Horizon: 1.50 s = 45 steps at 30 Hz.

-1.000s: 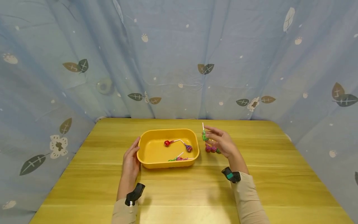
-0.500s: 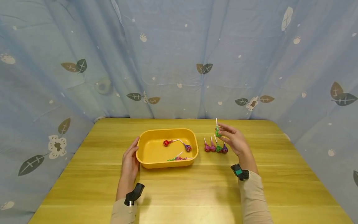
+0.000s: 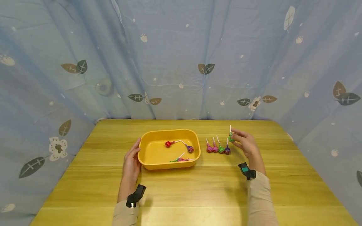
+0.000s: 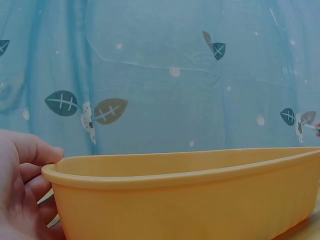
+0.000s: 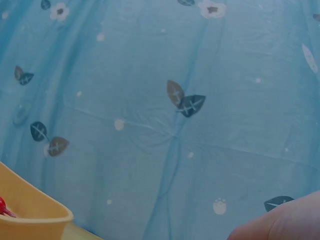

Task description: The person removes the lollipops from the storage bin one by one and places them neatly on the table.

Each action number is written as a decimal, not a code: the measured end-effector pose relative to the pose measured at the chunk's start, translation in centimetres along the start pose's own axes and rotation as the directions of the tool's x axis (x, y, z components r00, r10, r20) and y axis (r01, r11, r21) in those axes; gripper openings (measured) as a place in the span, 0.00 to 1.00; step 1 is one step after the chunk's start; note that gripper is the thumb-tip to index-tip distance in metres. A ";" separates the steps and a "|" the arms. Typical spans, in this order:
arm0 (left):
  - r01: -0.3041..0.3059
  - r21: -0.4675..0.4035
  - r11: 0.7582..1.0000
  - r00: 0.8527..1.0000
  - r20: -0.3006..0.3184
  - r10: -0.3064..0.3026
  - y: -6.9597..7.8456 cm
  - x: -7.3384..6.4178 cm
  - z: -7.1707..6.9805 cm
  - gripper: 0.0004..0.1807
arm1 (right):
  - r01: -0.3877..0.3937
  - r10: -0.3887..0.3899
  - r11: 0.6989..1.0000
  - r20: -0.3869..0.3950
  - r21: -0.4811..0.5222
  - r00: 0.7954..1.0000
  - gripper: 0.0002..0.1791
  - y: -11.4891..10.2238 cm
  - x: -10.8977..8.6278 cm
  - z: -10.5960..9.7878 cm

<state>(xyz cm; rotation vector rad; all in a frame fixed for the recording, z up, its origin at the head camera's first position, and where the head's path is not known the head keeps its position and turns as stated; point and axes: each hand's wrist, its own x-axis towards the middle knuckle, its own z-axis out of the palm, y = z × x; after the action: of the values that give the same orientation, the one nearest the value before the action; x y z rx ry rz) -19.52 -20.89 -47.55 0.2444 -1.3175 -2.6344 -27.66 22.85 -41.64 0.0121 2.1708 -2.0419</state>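
Observation:
My right hand [image 3: 245, 145] pinches a green-wrapped lollipop [image 3: 231, 137] with its white stick pointing up. It is just right of a row of lollipops on the table: two pink ones [image 3: 209, 149], a green one [image 3: 221, 150] and a purple one [image 3: 227, 150]. At the left end of a yellow tub [image 3: 169, 166], my left hand [image 3: 132, 163] holds the rim and outer wall, as the left wrist view shows. Inside the tub lie a red lollipop [image 3: 168, 144], a purple one [image 3: 190, 149], and a green and a pink one [image 3: 183, 159] partly hidden by the near wall.
The wooden table [image 3: 181, 194] reaches back to a blue patterned curtain [image 3: 175, 62], which also hangs at both sides. Black wrist cameras [image 3: 136, 196] sit on both forearms. In the right wrist view only a bit of hand [image 5: 285, 222] shows.
My right hand has moved right with the green lollipop, from beside the tub past the row, and is now lower than half a second ago. The left hand and tub stay put.

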 end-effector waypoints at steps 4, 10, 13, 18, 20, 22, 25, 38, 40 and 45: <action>0.001 0.005 1.000 1.000 0.003 -0.002 0.0 0.0 0.1 0.26 | -0.034 0.036 0.999 0.040 -0.038 0.999 0.30 0.4 0.0 -1.0; 0.009 -0.014 1.000 1.000 -0.010 -0.009 0.0 0.0 0.0 0.26 | -0.049 0.056 0.995 0.081 -0.087 0.995 0.30 0.6 -0.3 -1.8; 0.010 -0.030 1.000 1.000 -0.021 -0.010 -0.1 0.1 -0.1 0.26 | -0.068 0.076 0.993 0.083 -0.098 0.994 0.30 0.7 -0.3 -1.9; 0.006 -0.027 1.000 1.000 -0.027 -0.006 -0.2 0.1 -0.1 0.25 | -0.110 0.125 0.983 0.092 -0.149 0.988 0.30 1.0 -0.3 -2.0; 0.007 -0.022 1.000 1.000 -0.027 -0.007 -0.1 0.1 -0.1 0.26 | -0.132 0.151 0.974 0.089 -0.186 0.985 0.30 1.2 -0.3 -2.0; 0.015 -0.023 1.000 0.999 -0.034 -0.015 -0.1 0.0 -0.1 0.26 | -0.142 0.165 0.965 0.090 -0.220 0.982 0.29 1.3 -0.3 -1.9; 0.023 -0.039 0.999 0.999 -0.040 -0.025 0.0 0.0 -0.1 0.26 | -0.156 0.182 0.956 0.086 -0.247 0.979 0.29 1.5 -0.2 -1.7; 0.040 -0.046 0.998 0.998 -0.037 -0.042 0.2 -0.1 0.0 0.26 | -0.167 0.203 0.936 0.084 -0.311 0.976 0.27 2.1 0.4 -1.4; 0.039 -0.046 0.998 0.999 -0.031 -0.041 0.2 -0.1 0.0 0.26 | -0.169 0.202 0.935 0.075 -0.313 0.977 0.27 2.2 0.5 -1.4; 0.041 -0.037 0.998 0.999 -0.028 -0.042 0.2 0.0 0.1 0.26 | -0.163 0.197 0.927 0.072 -0.337 0.978 0.26 2.4 0.5 -1.3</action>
<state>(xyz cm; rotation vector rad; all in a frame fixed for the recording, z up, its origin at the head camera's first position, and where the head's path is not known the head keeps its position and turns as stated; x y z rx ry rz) -19.52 -20.94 -47.33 0.3065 -1.2680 -2.6759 -28.06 24.26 -43.98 0.0606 2.3197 -1.5289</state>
